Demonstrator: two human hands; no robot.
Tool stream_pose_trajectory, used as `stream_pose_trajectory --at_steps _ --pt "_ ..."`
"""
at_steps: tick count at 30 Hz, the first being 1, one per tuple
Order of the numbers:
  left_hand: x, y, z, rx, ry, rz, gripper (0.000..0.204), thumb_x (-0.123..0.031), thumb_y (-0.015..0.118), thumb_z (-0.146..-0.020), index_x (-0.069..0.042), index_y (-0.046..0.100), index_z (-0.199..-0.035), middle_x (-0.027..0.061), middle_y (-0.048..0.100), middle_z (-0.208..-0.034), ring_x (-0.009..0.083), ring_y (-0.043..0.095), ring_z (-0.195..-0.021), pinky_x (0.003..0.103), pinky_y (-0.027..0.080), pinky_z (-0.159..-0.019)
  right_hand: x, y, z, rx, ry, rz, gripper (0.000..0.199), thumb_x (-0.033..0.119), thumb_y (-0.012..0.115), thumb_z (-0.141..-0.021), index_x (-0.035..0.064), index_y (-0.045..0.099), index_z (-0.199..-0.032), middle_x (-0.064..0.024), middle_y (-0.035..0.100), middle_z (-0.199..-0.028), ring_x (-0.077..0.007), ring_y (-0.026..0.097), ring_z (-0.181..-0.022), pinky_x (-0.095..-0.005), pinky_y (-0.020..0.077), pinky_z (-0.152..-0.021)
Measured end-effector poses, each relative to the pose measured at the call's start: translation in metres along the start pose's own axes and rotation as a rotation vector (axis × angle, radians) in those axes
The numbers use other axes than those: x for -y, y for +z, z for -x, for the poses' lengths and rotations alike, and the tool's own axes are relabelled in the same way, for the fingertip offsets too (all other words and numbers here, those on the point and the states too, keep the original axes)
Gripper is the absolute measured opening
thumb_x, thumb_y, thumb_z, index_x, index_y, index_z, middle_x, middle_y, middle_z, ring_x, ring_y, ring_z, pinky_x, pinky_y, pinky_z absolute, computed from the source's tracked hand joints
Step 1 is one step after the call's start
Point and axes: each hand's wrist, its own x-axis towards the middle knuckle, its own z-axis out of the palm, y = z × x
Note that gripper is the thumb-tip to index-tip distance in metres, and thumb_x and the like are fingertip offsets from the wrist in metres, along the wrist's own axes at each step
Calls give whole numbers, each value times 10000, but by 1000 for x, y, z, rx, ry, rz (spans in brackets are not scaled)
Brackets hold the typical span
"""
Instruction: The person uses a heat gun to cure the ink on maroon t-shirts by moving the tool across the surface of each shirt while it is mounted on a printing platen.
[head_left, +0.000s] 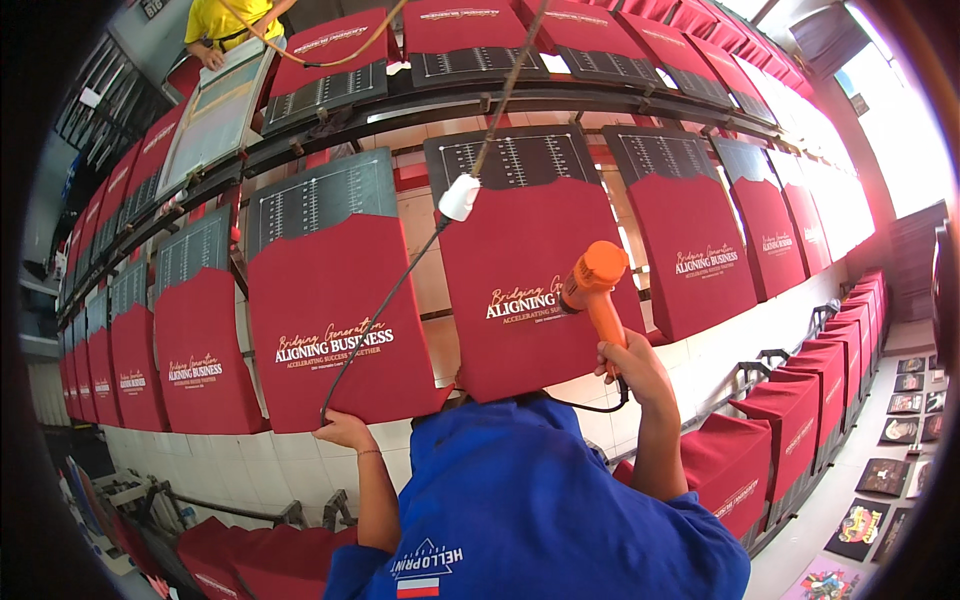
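Observation:
My right hand [637,362] grips the handle of an orange hair dryer [600,268], its head over the print of the dark red shirt [530,240] in front of me. A black power cord [392,290] runs from a white socket connector [460,198], hanging on a brown cable, down to my left hand [346,431]. My left fingers are closed round the cord at the lower edge of another red shirt [335,310]. Both shirts lie stretched over black boards with white ruler marks, lettered in white and gold. Another stretch of cord [590,407] loops below the dryer.
Rows of red shirts on boards stretch left and right, with a dark metal rail [400,118] behind them. At the far left a person in yellow [235,22] stands by a printing screen [215,115]. More shirt-covered boards [735,470] stand behind me; prints [885,475] lie at right.

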Motion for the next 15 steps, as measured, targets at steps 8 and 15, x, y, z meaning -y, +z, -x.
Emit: stream_pose_trajectory --at_steps 8,15 --pt "25 -22 -21 187 86 -39 554 -259 464 -983 169 341 -1313 349 490 -1279 426 568 -1103 456 460 -936 -14 -56 -6 -118 -36 -82 178 167 585 -893 6 545 -958 -34 580 -740 -107 614 -606 -225 490 -501" --pt "38 -63 -53 161 -125 -145 611 -228 453 -981 107 240 -1446 347 461 -1334 449 557 -1126 456 445 -973 -15 -70 -4 -131 -10 -129 175 166 578 -902 7 540 -963 -26 563 -723 -103 612 -602 -216 475 -498"
